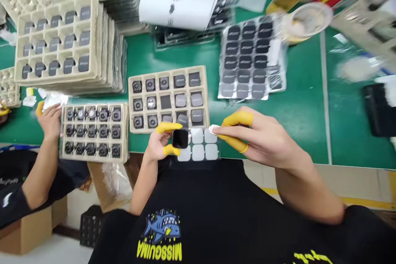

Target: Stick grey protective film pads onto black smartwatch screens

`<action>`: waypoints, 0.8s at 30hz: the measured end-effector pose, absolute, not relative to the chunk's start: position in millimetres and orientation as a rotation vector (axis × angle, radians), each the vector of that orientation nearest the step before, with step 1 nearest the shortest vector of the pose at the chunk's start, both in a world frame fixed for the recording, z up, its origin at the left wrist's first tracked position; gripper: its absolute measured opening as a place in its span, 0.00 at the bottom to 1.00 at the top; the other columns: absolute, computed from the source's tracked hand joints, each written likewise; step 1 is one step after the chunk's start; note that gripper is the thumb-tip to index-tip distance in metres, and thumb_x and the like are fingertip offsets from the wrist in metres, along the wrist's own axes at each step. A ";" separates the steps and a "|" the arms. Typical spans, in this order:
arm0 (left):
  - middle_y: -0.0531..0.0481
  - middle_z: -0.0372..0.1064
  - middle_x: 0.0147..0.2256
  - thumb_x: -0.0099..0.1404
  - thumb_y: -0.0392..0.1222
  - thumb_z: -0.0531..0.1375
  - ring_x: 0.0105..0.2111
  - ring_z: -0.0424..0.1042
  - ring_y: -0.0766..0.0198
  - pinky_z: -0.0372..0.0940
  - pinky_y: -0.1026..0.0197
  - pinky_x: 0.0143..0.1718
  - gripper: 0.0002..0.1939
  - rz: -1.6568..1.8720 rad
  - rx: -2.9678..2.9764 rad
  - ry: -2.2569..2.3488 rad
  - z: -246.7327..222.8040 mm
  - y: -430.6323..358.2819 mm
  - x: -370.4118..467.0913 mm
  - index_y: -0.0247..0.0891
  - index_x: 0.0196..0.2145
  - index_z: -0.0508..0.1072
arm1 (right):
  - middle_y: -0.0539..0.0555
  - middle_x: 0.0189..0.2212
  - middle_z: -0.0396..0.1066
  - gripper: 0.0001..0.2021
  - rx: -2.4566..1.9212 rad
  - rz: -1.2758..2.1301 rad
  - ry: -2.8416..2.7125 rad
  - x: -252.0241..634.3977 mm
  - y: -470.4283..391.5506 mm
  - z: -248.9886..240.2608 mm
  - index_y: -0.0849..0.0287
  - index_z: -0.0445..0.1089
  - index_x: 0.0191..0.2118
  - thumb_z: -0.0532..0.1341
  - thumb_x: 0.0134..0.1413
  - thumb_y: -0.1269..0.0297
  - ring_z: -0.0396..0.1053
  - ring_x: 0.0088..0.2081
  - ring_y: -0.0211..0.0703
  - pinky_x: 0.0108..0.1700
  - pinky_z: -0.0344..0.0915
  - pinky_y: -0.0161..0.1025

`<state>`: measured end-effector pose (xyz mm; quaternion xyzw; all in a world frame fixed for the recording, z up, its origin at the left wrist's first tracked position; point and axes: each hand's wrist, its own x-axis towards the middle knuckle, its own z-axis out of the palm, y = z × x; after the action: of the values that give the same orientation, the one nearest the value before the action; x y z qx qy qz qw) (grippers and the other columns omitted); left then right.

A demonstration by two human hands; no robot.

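My left hand [157, 145], with yellow finger cots on thumb and index finger, pinches a small square device with a glossy black face [180, 138], which looks like a smartwatch body. My right hand [260, 134], also in yellow finger cots, is closed on a small white sticker [213, 129] at its fingertips. Between the hands, near the table's front edge, lies a sheet of white square stickers [198, 152]. Just behind is a beige tray [156, 128] of dark square pieces, some covered with grey labelled squares.
Another beige tray [125, 148] of square devices stands left, near a co-worker's hand [52, 121]. Stacked trays [107, 57] rise behind it. A sheet of dark labelled squares [241, 95] and a tape roll [324, 18] lie on the green table [303, 123] at right.
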<state>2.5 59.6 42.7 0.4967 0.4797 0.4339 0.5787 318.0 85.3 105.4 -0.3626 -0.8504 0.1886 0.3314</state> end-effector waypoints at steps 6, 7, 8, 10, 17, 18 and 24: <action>0.42 0.81 0.53 0.75 0.56 0.69 0.47 0.83 0.55 0.82 0.50 0.49 0.23 1.186 1.239 0.909 50.5 78.0 10.7 0.38 0.58 0.79 | 0.58 0.45 0.81 0.18 -1.672 0.407 -2.014 389.3 73.4 47.5 0.48 0.83 0.54 0.58 0.70 0.70 0.79 0.47 0.51 0.41 0.74 0.43; 0.43 0.83 0.48 0.70 0.60 0.73 0.42 0.84 0.57 0.82 0.54 0.43 0.26 1.217 1.247 0.866 49.7 81.0 10.6 0.39 0.54 0.81 | 0.57 0.46 0.81 0.18 -1.801 0.387 -1.932 403.9 71.2 37.0 0.48 0.83 0.53 0.58 0.67 0.70 0.79 0.46 0.51 0.41 0.73 0.43; 0.45 0.85 0.43 0.63 0.63 0.77 0.36 0.85 0.58 0.81 0.58 0.38 0.29 1.246 1.249 0.835 48.5 82.9 9.9 0.40 0.51 0.83 | 0.58 0.45 0.81 0.18 -1.891 0.345 -1.862 417.6 69.1 27.4 0.49 0.83 0.52 0.59 0.65 0.69 0.79 0.44 0.51 0.40 0.72 0.43; 0.46 0.86 0.37 0.52 0.63 0.82 0.29 0.84 0.60 0.79 0.63 0.31 0.32 1.292 1.233 0.833 46.1 84.1 7.7 0.42 0.47 0.86 | 0.60 0.41 0.79 0.14 -2.011 0.240 -1.726 440.4 65.9 11.5 0.52 0.82 0.48 0.60 0.63 0.66 0.76 0.39 0.52 0.37 0.69 0.44; 0.44 0.87 0.36 0.45 0.64 0.84 0.29 0.86 0.55 0.81 0.59 0.32 0.34 1.263 1.205 0.841 53.9 85.2 10.3 0.45 0.45 0.89 | 0.54 0.30 0.66 0.13 -2.041 0.075 -1.491 463.3 68.4 -9.4 0.52 0.78 0.36 0.62 0.66 0.51 0.63 0.29 0.49 0.28 0.56 0.41; 0.45 0.87 0.36 0.45 0.64 0.84 0.29 0.85 0.55 0.81 0.60 0.31 0.33 1.260 1.203 0.824 56.0 85.4 11.1 0.46 0.45 0.89 | 0.54 0.31 0.66 0.14 -2.017 0.061 -1.475 460.6 68.9 -6.7 0.52 0.78 0.37 0.62 0.66 0.50 0.64 0.30 0.50 0.28 0.56 0.41; 0.44 0.83 0.35 0.52 0.62 0.82 0.30 0.82 0.57 0.78 0.61 0.31 0.31 1.147 1.230 0.685 58.8 84.3 14.8 0.44 0.49 0.87 | 0.58 0.45 0.79 0.17 -1.792 0.277 -1.547 396.1 70.4 44.8 0.52 0.79 0.54 0.62 0.74 0.47 0.78 0.41 0.50 0.39 0.76 0.44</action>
<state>14.8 84.3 58.8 0.5339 0.2973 0.4980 0.6153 396.1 70.4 44.8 -0.6983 -0.6031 0.1079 0.3701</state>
